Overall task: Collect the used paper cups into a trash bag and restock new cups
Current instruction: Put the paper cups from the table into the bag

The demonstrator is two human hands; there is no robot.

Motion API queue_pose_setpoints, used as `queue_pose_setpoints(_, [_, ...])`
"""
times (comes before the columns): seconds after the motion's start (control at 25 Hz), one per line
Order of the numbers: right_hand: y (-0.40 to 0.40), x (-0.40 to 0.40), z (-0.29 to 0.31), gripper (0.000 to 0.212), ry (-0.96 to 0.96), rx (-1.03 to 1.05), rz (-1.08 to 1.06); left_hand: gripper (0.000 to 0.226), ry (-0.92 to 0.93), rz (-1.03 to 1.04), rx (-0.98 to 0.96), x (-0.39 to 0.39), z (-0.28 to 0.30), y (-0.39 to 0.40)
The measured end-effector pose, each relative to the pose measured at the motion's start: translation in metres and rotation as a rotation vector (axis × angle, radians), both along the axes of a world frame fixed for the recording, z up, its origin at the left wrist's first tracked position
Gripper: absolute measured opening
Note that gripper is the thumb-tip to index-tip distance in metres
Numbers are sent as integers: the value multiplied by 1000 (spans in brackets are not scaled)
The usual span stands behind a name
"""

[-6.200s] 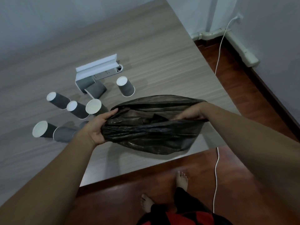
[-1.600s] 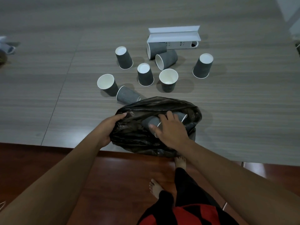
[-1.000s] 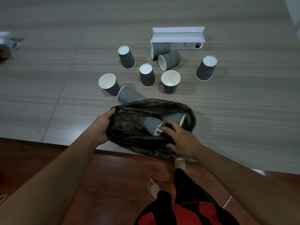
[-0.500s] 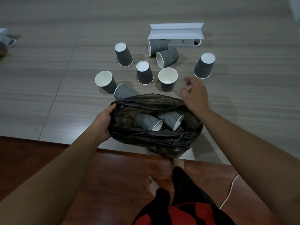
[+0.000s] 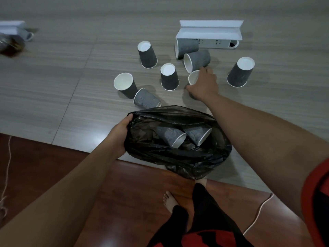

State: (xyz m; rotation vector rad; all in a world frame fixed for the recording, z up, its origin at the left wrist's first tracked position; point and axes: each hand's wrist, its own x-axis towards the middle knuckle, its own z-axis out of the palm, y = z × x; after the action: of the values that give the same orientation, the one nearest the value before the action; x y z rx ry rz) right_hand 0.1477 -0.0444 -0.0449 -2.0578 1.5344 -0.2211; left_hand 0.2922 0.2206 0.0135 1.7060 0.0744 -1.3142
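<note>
A black trash bag (image 5: 179,157) hangs open at the table's near edge. Two grey paper cups (image 5: 170,136) (image 5: 197,133) lie inside it. My left hand (image 5: 119,134) grips the bag's left rim. My right hand (image 5: 204,84) reaches over the table, its fingers and thumb curled round an upright grey cup (image 5: 193,77) of which only the white rim shows. Several more grey cups stand or lie around: upside down (image 5: 147,54) (image 5: 169,77) (image 5: 240,73), lying on their sides (image 5: 146,100) (image 5: 196,60) (image 5: 187,48), and one with its mouth up (image 5: 124,84).
A white power-strip box (image 5: 210,32) sits behind the cups on the grey wooden table (image 5: 53,86). Far left lie a white object (image 5: 12,26) and a brownish bag (image 5: 10,45). Below the table edge are the red-brown floor, my feet and a white cable (image 5: 258,214).
My right hand left the bag after dropping two cups in it, moved forward over the table and has closed round the upright middle cup. The left hand keeps hold of the bag.
</note>
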Motion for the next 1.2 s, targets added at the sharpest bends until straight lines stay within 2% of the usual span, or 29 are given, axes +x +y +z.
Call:
queue_pose_setpoints(0.08, [23, -11, 17, 61, -305, 6, -87, 41, -3, 14, 8, 0, -1, 2])
queue_pose_setpoints(0.16, [65, -28, 39, 45, -611, 112, -66, 43, -1, 14, 9, 1, -2, 4])
queue_pose_setpoints(0.2, [90, -37, 48, 41, -688, 170, -21, 43, -2, 4, 12, 2, -1, 4])
queue_pose_setpoints(0.24, [115, -45, 52, 45, -683, 194, 40, 43, -5, -6, 14, 3, -1, 4])
queue_pose_setpoints(0.28, [140, -49, 53, 54, -592, 161, 108, 43, -10, -14, 14, 4, -1, 4])
queue_pose_setpoints(0.4, [199, -45, 36, 79, -278, -129, 332, 43, -42, -26, 16, 12, -2, 5])
queue_pose_setpoints(0.52, [221, -41, 6, 83, -141, -261, 500, 45, -37, -38, 21, 18, 1, 7])
queue_pose_setpoints(0.64, [225, -48, -11, 82, -2, -273, 535, 42, 25, -23, -26, 22, 3, 12])
queue_pose_setpoints(0.88, [229, -35, -10, 85, 108, -251, 523, 39, 80, -66, -63, 19, -3, 27])
queue_pose_setpoints(0.96, [225, -30, -6, 83, 50, -236, 543, 39, 70, -33, -118, 22, -2, 28])
queue_pose_setpoints(1.04, [212, -28, 6, 72, -188, -248, 552, 37, 53, -15, -136, 27, 0, 28])
queue_pose_setpoints(1.12, [187, -18, 16, 49, -480, -325, 414, 34, 26, -7, -121, 32, 1, 29])
queue_pose_setpoints(1.16, [170, -7, 18, 39, -546, -312, 313, 33, 13, -6, -112, 34, 1, 28])
queue_pose_setpoints(1.2, [150, 8, 17, 34, -524, -259, 232, 32, 1, 1, -107, 36, 2, 28])
